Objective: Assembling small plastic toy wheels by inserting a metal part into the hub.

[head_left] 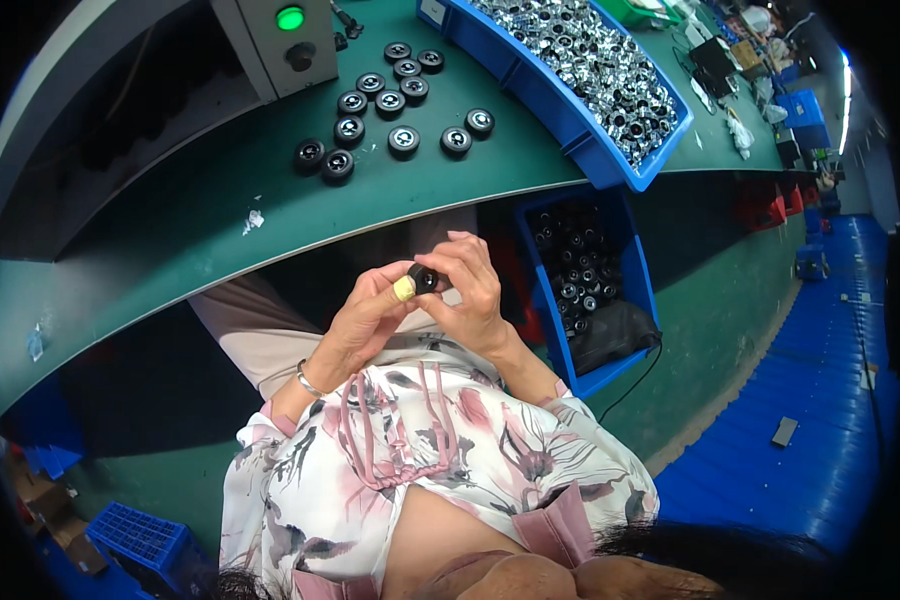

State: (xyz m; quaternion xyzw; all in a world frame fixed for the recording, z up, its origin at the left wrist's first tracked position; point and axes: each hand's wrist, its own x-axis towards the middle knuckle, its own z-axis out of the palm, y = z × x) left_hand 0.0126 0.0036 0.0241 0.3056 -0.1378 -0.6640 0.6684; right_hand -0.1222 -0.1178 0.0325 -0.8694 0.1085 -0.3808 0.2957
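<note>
Over my lap, in front of the table edge, both my hands hold a small black wheel (426, 279) with a shiny centre. My left hand (363, 318) pinches it from the left; its thumb carries a yellow wrap (404, 289). The fingers of my right hand (473, 300) are bent round it from the right and above, partly covering it. Several similar black wheels (403, 141) lie loosely grouped on the green table (220, 255) beyond my hands.
A blue bin (540, 85) of shiny metal parts stands on the table at far right. Lower, right of my hands, another blue bin (637, 275) holds black wheels and a dark bag (615, 335). At far left stands a machine with a lit green button (290, 18).
</note>
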